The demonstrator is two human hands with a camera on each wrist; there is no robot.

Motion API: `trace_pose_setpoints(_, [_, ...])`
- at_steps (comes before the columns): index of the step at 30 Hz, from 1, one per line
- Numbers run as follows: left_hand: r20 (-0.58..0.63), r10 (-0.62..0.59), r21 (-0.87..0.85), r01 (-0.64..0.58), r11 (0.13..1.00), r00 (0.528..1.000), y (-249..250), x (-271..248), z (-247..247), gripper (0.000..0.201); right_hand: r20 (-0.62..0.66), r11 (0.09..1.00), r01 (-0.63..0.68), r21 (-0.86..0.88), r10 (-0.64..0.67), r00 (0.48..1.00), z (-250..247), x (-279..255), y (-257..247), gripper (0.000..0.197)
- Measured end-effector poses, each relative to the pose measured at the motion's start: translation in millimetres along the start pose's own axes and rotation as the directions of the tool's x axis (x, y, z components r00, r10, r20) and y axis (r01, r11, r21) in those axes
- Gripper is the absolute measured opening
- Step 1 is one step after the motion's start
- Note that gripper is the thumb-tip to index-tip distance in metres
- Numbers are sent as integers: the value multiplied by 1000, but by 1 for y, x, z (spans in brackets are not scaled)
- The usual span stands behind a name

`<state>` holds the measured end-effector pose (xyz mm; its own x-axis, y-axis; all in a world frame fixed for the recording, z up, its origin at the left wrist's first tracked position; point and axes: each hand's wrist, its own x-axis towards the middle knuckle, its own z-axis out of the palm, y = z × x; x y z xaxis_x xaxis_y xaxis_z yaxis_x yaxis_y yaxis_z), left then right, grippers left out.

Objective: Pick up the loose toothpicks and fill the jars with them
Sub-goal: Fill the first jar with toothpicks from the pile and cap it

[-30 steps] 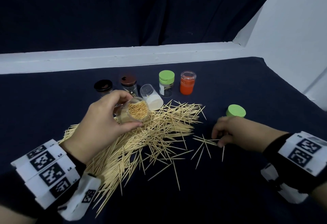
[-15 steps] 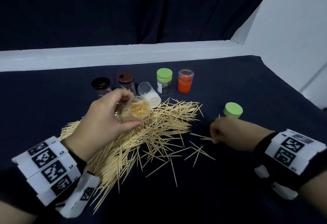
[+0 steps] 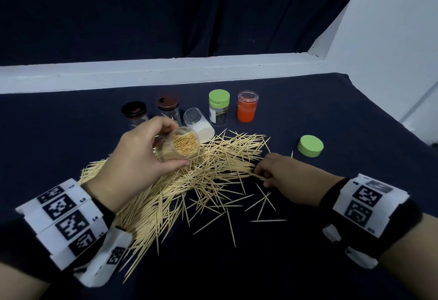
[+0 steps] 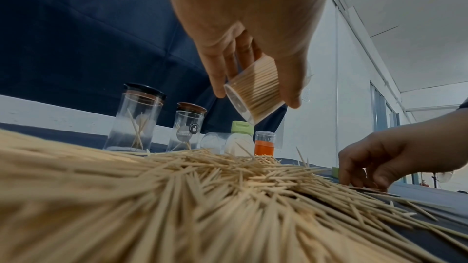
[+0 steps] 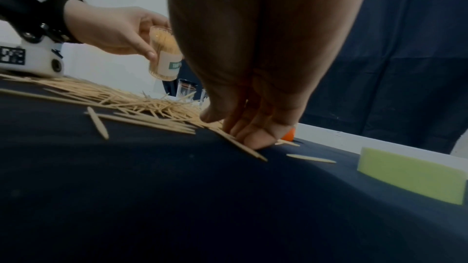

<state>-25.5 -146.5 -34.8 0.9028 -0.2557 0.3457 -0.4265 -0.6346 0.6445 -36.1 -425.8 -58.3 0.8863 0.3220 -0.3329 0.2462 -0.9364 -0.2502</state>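
Observation:
A large pile of loose toothpicks (image 3: 201,174) (image 4: 202,197) lies on the dark cloth. My left hand (image 3: 147,152) grips a clear jar (image 3: 183,145) (image 4: 255,95) packed with toothpicks. The jar is tilted, mouth towards me, just above the pile's far side. My right hand (image 3: 282,176) (image 5: 260,67) is at the pile's right edge. Its curled fingers bear down on a few toothpicks (image 5: 243,147) against the cloth, the thumb slightly apart. What lies under its palm is hidden.
Behind the pile stand a black-lidded jar (image 3: 134,112), a brown-lidded jar (image 3: 168,107), a green-lidded jar (image 3: 219,107) and an orange jar (image 3: 247,107); a clear jar (image 3: 199,124) lies on its side. A loose green lid (image 3: 310,146) sits right of my right hand. Stray toothpicks (image 3: 263,204) lie in front.
My right hand has moved left from the scattered toothpicks to the pile's right edge. The left hand and its jar have stayed roughly in place.

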Motion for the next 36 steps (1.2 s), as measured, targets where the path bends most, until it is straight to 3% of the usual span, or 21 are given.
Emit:
trace_pose_setpoints(5, [5,9,-1,-9,1000,1000,0,0,-1,60,40,993,113,12,-114,993,1,-12,-6,35])
trace_pose_setpoints(9, [4,13,-2,-13,1000,1000,-1,0,0,59,109,990,143,-19,-140,984,0,-25,-3,73])
trace_pose_setpoints(11, [5,10,-2,-10,1000,1000,0,0,0,60,98,984,165,-72,-158,983,3,-29,-4,80])
trace_pose_setpoints(21, [7,11,-9,-11,1000,1000,-2,0,0,59,37,955,248,-161,-245,969,11,-35,-2,31])
trace_pose_setpoints(31, [9,8,-7,-8,1000,1000,-1,0,-1,58,44,934,277,-225,-275,961,13,-39,-4,25])
trace_pose_setpoints(36, [12,11,-6,-11,1000,1000,0,-1,-2,59,114,910,271,-315,-247,962,10,-36,-10,25])
